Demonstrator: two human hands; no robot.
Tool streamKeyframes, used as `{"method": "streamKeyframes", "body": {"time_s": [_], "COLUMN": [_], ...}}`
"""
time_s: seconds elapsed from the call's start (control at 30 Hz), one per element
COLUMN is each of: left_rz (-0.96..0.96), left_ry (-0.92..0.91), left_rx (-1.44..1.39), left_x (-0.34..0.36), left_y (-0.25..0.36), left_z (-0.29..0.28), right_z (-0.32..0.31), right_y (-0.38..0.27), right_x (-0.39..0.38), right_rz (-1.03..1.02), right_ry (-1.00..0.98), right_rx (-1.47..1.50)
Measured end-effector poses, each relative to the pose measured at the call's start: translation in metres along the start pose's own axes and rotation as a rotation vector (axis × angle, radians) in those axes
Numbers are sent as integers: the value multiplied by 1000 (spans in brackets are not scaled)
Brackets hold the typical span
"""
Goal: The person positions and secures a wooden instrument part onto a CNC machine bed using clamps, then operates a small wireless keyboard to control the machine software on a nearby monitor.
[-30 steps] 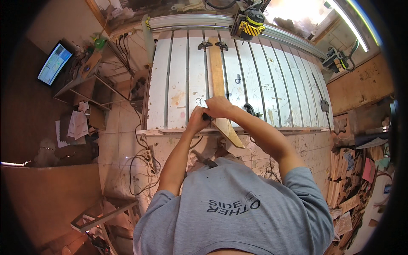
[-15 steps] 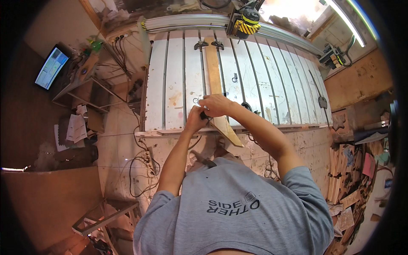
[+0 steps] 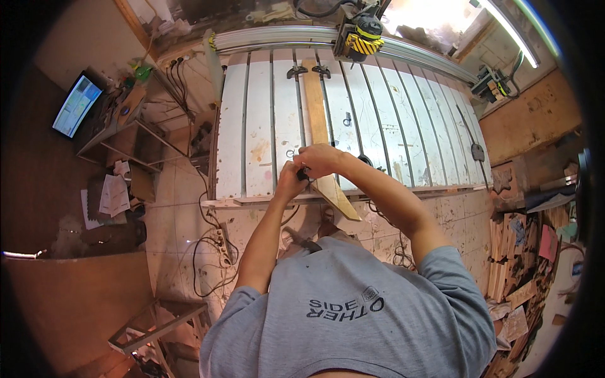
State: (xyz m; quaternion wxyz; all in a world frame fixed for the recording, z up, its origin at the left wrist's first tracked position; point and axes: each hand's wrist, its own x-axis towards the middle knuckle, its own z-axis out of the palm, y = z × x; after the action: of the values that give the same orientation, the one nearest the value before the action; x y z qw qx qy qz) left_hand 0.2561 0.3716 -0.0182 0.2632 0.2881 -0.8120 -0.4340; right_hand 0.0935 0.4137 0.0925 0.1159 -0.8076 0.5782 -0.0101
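A long pale wooden board (image 3: 315, 107) lies lengthwise on the white slotted machine bed (image 3: 246, 113), its angled near end jutting past the front edge. Two black clamps (image 3: 296, 72) (image 3: 321, 71) grip its far end. At the near part, my left hand (image 3: 289, 179) is closed around a small black clamp part (image 3: 303, 174) beside the board. My right hand (image 3: 319, 159) lies over the board just above the left one, its fingers curled at the top of the same part. Another black clamp (image 3: 363, 161) is partly hidden behind my right forearm.
A gantry with a yellow-striped spindle (image 3: 362, 39) spans the back. A monitor (image 3: 77, 104) stands at left by a metal desk (image 3: 126, 145). A power strip (image 3: 222, 246) and cables lie on the tiled floor. Wood offcuts (image 3: 510, 264) are piled at right.
My hands stay at the same clamp part, with slight movement of the right hand's fingers. The whole view has shifted a little as my head moved.
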Motion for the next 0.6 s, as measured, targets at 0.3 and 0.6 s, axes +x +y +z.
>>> {"method": "streamKeyframes", "body": {"time_s": [0.3, 0.6], "left_rz": [25, 16], "left_ry": [16, 18], "left_rx": [-12, -76], "left_x": [3, 5], "left_y": [2, -8], "left_z": [4, 7], "right_z": [31, 9], "right_y": [-4, 0], "right_x": [9, 0], "right_rz": [338, -109], "right_ry": [-39, 90], "right_rx": [5, -115]}}
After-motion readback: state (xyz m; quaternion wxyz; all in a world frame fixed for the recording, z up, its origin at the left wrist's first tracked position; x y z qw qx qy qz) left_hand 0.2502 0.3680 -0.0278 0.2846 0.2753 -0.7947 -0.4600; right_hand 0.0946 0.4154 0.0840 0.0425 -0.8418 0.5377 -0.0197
